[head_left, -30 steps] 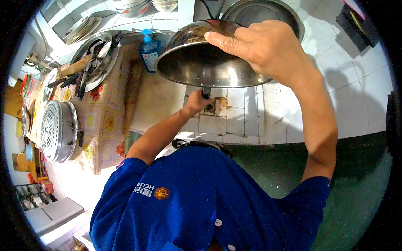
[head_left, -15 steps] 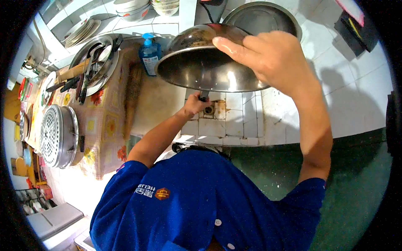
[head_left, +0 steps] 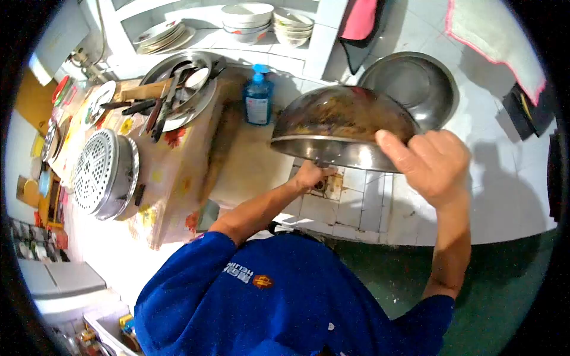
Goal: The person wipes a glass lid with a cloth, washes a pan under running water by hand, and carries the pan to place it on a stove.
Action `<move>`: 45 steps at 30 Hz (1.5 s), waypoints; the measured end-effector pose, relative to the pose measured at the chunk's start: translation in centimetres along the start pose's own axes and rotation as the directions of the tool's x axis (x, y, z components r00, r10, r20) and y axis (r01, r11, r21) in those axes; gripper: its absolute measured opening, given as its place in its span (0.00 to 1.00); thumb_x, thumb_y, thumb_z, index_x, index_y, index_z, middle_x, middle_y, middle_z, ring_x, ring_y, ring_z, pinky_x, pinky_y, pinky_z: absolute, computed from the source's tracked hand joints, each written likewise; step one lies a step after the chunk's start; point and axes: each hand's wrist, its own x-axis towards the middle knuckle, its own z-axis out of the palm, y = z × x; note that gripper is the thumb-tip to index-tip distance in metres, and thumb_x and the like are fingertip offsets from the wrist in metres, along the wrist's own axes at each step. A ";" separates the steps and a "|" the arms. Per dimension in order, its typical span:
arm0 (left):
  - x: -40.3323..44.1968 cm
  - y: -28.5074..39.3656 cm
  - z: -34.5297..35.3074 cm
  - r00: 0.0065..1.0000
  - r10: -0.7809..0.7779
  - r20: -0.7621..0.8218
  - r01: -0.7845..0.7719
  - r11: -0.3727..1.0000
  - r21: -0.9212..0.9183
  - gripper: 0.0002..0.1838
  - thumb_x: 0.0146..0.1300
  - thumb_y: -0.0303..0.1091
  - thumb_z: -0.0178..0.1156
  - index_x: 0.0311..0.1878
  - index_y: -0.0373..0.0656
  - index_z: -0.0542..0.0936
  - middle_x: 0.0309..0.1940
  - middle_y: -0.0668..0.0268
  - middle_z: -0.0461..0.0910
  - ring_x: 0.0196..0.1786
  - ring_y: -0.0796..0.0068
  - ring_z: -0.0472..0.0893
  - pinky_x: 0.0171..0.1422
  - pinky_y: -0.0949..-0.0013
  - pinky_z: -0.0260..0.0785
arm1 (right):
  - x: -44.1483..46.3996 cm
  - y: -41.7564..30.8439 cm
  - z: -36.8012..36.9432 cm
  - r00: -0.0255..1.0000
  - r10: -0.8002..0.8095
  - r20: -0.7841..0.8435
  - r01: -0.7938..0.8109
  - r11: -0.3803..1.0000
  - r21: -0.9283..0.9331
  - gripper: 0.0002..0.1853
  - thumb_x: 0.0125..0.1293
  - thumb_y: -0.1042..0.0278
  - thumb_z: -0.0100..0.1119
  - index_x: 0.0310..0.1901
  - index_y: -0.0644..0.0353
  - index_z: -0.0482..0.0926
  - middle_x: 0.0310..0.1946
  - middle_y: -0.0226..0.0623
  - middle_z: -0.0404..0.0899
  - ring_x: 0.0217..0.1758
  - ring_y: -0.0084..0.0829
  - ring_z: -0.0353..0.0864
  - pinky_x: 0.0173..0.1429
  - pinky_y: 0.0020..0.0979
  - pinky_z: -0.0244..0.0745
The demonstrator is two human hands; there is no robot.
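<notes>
A round metal pan [head_left: 347,118] with a brown-stained outer side is held up, its open side facing down and toward me. My right hand [head_left: 430,166] grips the pan's right rim, thumb on the outer side. My left hand [head_left: 312,176] is closed at the near side of the pan, where the handle showed earlier; the handle is now mostly hidden. Beneath the pan is a tiled surface [head_left: 368,219] with a stained drain hole [head_left: 320,185] beside my left hand. A blue pump bottle [head_left: 257,98] stands to the left of the pan.
Behind the pan, a wide metal basin [head_left: 412,83] leans at the tiled wall. Bowls [head_left: 246,25] and plates [head_left: 163,38] fill a shelf. On the left, a flowered tablecloth [head_left: 172,172] carries a utensil-filled bowl and a perforated steamer [head_left: 98,172]. A pink-edged cloth [head_left: 493,35] hangs upper right.
The view has tilted upward and shifted left, showing more shelf and cloths. The pan has tipped further, so more of its stained outside and less of its inside shows. Both hands keep their hold.
</notes>
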 end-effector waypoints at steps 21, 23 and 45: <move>-0.8 9.6 4.5 0.993 0.051 -0.103 -0.034 0.986 0.163 0.05 0.50 0.25 0.62 0.31 0.37 0.78 0.21 0.67 0.76 0.23 0.77 0.74 0.29 0.71 0.67 | -13.5 -14.6 25.2 0.362 0.699 0.617 -0.804 -0.101 0.585 0.31 0.52 0.62 0.67 0.58 0.59 0.68 0.47 0.45 0.76 0.52 0.44 0.76 0.54 0.36 0.72; -0.9 10.3 5.4 0.975 0.099 -0.198 -0.069 0.985 0.155 0.07 0.49 0.26 0.62 0.32 0.38 0.77 0.24 0.67 0.77 0.25 0.76 0.74 0.31 0.70 0.68 | -13.3 -14.0 26.6 0.346 0.629 0.696 -0.835 -0.132 0.534 0.29 0.53 0.62 0.65 0.57 0.59 0.68 0.45 0.45 0.78 0.51 0.42 0.77 0.53 0.36 0.72; 0.1 11.9 6.8 0.947 0.194 -0.255 -0.116 0.949 0.292 0.04 0.55 0.25 0.61 0.25 0.37 0.79 0.16 0.72 0.74 0.18 0.82 0.70 0.21 0.72 0.60 | -15.7 -11.4 26.0 0.510 -0.041 0.859 -0.620 -0.709 0.335 0.17 0.48 0.58 0.74 0.35 0.57 0.78 0.25 0.26 0.76 0.25 0.19 0.71 0.28 0.22 0.67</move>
